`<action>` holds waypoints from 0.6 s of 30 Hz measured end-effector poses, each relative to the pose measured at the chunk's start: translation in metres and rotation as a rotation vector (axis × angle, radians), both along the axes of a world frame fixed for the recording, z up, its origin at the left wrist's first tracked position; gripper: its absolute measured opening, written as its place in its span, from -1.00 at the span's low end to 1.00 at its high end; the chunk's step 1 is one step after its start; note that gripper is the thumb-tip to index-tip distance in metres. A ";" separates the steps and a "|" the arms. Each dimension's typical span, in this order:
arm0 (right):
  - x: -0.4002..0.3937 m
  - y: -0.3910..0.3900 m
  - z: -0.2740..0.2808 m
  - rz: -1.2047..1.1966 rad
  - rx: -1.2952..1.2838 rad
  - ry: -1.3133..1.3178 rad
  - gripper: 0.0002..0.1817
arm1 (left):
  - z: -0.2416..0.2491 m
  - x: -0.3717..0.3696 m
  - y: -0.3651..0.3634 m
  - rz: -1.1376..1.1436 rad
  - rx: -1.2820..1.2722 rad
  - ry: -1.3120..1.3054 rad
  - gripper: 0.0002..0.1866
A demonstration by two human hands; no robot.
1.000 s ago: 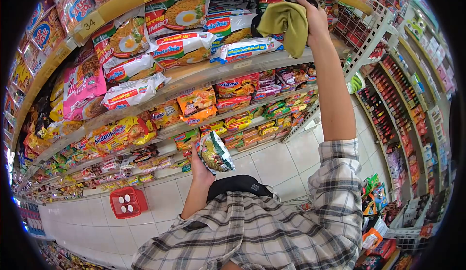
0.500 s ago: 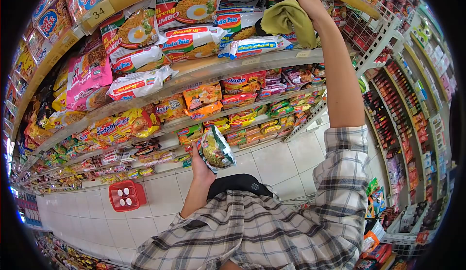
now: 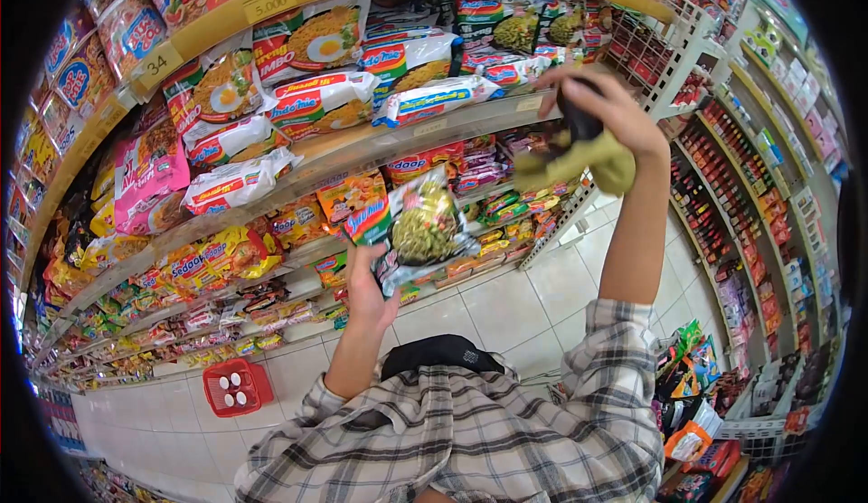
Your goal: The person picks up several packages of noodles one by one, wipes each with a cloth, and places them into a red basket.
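My left hand (image 3: 369, 293) grips the lower left edge of a green and black noodle packet (image 3: 423, 227), its picture side turned up, in front of the lower shelves. In my right hand (image 3: 601, 109) is an olive-green cloth (image 3: 583, 164) with a dark part, blurred by motion and hanging below the fingers. That hand is just in front of the upper shelf's edge (image 3: 452, 123). Upright green and black noodle packets (image 3: 511, 23) stand on this shelf behind it, and a white and blue packet (image 3: 438, 100) lies near the shelf's front.
Noodle packets fill curved shelves ahead and to the left, beneath a yellow shelf rail (image 3: 271, 1). A red basket (image 3: 262, 393) with several white-topped items stands on the tiled floor (image 3: 434, 317). White wire racks (image 3: 692, 60) and more shelves are at the right.
My right hand has come down and out of the upper shelf with the cloth. My left hand has raised the packet toward the shelves. Green and black packets now show where the cloth was.
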State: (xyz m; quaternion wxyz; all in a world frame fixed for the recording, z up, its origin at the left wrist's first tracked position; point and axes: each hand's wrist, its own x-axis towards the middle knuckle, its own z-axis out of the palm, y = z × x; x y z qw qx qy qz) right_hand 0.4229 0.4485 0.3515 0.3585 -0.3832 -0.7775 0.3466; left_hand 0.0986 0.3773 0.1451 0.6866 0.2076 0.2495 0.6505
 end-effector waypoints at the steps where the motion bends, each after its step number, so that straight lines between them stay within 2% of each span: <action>1: 0.004 -0.017 -0.007 0.017 -0.058 0.016 -0.58 | 0.025 0.013 0.002 0.034 0.077 0.069 -0.68; 2: 0.007 -0.028 -0.013 0.075 0.039 -0.021 -0.55 | 0.044 0.026 0.008 0.032 0.106 0.098 -0.65; 3: 0.006 -0.041 -0.020 0.117 -0.003 0.050 -0.53 | 0.063 0.041 0.016 0.031 0.135 0.126 -0.62; 4: 0.004 -0.051 -0.028 0.159 -0.046 0.124 -0.52 | 0.082 0.058 0.022 0.018 0.293 0.162 -0.57; 6: 0.005 -0.058 -0.045 -0.042 -0.032 0.132 -0.49 | 0.101 0.092 0.043 -0.032 0.399 0.234 -0.47; 7: 0.002 -0.061 -0.053 -0.261 -0.119 0.230 -0.51 | 0.109 0.107 0.051 -0.075 0.468 0.287 -0.45; 8: 0.006 -0.053 -0.064 -0.367 -0.132 0.408 -0.58 | 0.120 0.124 0.055 -0.094 0.496 0.304 -0.47; 10: 0.016 -0.054 -0.065 -0.426 -0.351 0.561 -0.62 | 0.127 0.158 0.070 -0.092 0.583 0.285 -0.43; 11: 0.018 -0.047 -0.071 -0.528 -0.215 0.611 -0.62 | 0.130 0.172 0.075 -0.088 0.587 0.314 -0.42; 14: 0.049 -0.035 -0.069 -0.511 -0.222 0.860 -0.61 | 0.134 0.194 0.088 -0.151 0.637 0.427 -0.28; 16: 0.092 -0.002 -0.076 -0.370 -0.425 1.113 -0.63 | 0.136 0.203 0.089 -0.227 0.579 0.408 -0.22; 17: 0.104 0.005 -0.069 -0.273 -0.445 1.108 -0.60 | 0.133 0.204 0.089 -0.244 0.589 0.450 -0.14; 18: 0.115 0.013 -0.061 -0.177 -0.463 1.100 -0.56 | 0.133 0.203 0.085 -0.326 0.575 0.422 -0.16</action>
